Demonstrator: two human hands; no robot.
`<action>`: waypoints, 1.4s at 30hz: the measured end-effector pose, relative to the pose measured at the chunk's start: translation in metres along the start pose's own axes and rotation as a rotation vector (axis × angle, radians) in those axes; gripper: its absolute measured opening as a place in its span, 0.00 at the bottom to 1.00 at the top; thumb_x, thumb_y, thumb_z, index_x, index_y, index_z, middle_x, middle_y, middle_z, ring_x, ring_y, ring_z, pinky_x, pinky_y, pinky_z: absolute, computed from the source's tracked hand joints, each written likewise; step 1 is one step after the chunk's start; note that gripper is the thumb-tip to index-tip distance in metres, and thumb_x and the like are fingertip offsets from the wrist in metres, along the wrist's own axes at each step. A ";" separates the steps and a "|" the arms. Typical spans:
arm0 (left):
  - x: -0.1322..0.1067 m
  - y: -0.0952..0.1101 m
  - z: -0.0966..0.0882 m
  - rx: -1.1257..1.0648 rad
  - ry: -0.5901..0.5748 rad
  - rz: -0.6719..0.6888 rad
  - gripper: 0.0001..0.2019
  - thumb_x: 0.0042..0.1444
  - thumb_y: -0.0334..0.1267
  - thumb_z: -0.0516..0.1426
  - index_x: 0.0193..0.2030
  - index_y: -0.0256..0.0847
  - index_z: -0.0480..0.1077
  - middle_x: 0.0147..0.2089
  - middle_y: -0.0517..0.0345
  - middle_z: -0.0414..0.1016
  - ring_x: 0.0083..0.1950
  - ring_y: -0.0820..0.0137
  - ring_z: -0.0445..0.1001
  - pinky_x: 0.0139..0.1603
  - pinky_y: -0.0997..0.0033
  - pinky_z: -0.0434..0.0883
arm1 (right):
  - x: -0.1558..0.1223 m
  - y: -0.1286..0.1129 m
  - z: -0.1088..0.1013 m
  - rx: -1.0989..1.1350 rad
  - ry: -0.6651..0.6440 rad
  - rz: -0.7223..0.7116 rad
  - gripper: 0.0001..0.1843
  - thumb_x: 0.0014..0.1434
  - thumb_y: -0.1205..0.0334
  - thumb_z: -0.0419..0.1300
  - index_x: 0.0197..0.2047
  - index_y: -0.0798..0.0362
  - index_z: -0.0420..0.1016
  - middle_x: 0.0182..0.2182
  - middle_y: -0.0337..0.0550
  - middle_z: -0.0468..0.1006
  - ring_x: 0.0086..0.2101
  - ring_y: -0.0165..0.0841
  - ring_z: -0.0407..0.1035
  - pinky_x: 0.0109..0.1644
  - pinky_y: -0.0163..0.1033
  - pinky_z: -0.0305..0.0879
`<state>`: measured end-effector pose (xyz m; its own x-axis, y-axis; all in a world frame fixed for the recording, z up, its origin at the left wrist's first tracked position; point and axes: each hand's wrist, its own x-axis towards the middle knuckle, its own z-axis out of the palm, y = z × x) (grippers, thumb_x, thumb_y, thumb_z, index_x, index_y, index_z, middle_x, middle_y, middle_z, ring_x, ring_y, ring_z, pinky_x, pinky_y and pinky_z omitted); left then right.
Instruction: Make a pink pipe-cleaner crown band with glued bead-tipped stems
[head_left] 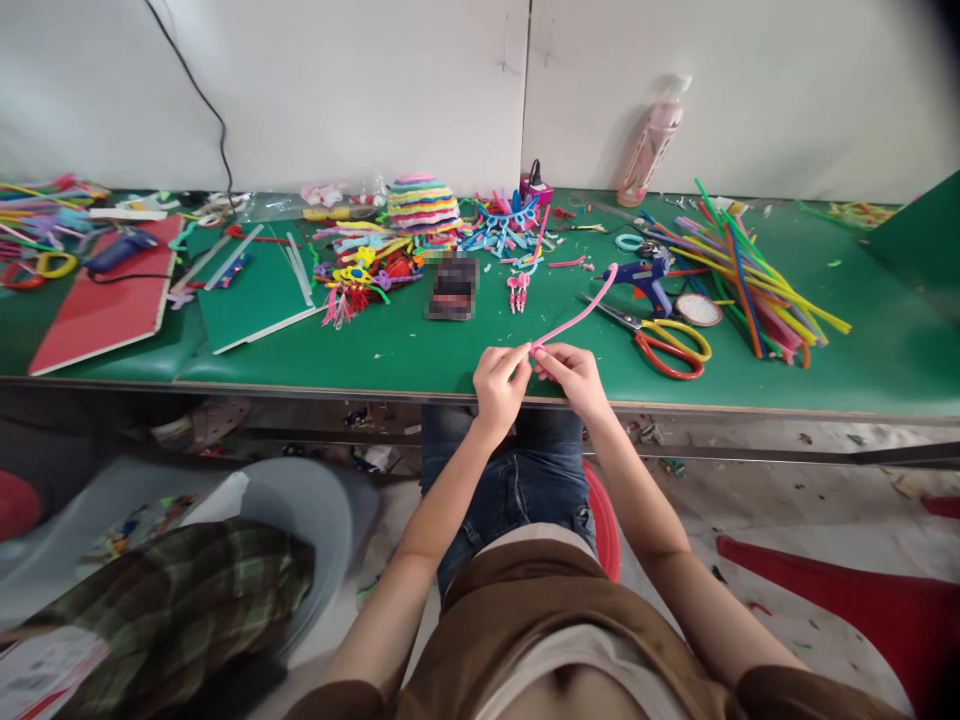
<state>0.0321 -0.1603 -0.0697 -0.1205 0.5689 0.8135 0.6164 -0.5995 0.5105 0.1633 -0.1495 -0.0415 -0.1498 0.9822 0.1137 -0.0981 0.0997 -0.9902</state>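
Note:
A pink pipe cleaner point(576, 318) is pinched at its near end between my left hand point(501, 385) and my right hand point(574, 375), just above the table's front edge. Its free end rises away to the right in a curve and hooks over at the tip. Both hands are closed, with fingertips almost touching. Small pink twisted pieces point(518, 292) lie on the green table point(420, 360) beyond my hands. To the right rest scissors point(664, 345) with yellow and orange handles, and behind them a blue glue gun point(649, 282).
Several loose coloured pipe cleaners point(750, 270) are heaped at the right. A bottle point(654, 145) stands against the wall. Left of my hands are a dark blurred object point(453, 287), a striped knitted item point(422, 207), a green board point(255, 285) and a red board point(112, 300).

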 end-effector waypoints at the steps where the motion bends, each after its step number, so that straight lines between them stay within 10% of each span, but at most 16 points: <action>1: 0.000 0.000 0.000 -0.001 -0.002 0.000 0.09 0.61 0.33 0.54 0.42 0.40 0.76 0.31 0.54 0.75 0.34 0.72 0.72 0.36 0.71 0.70 | 0.000 0.000 0.000 0.004 -0.001 0.000 0.16 0.48 0.47 0.67 0.31 0.52 0.80 0.22 0.37 0.76 0.23 0.25 0.67 0.29 0.33 0.66; 35: 0.005 0.006 -0.004 -0.034 -0.038 -0.014 0.09 0.61 0.37 0.54 0.40 0.38 0.74 0.31 0.54 0.77 0.29 0.73 0.70 0.32 0.72 0.70 | 0.000 -0.001 0.001 0.018 0.012 0.010 0.15 0.47 0.48 0.68 0.30 0.52 0.80 0.22 0.37 0.76 0.23 0.25 0.67 0.29 0.32 0.65; 42: 0.010 0.007 -0.018 -0.077 -0.277 -0.182 0.15 0.65 0.41 0.49 0.50 0.37 0.71 0.39 0.49 0.79 0.38 0.69 0.77 0.40 0.70 0.73 | 0.001 0.001 -0.001 0.003 -0.012 0.007 0.16 0.47 0.47 0.67 0.30 0.52 0.80 0.23 0.37 0.76 0.23 0.25 0.66 0.30 0.33 0.66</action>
<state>0.0208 -0.1692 -0.0533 -0.0006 0.7958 0.6056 0.5420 -0.5086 0.6690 0.1641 -0.1478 -0.0423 -0.1624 0.9808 0.1080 -0.0999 0.0926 -0.9907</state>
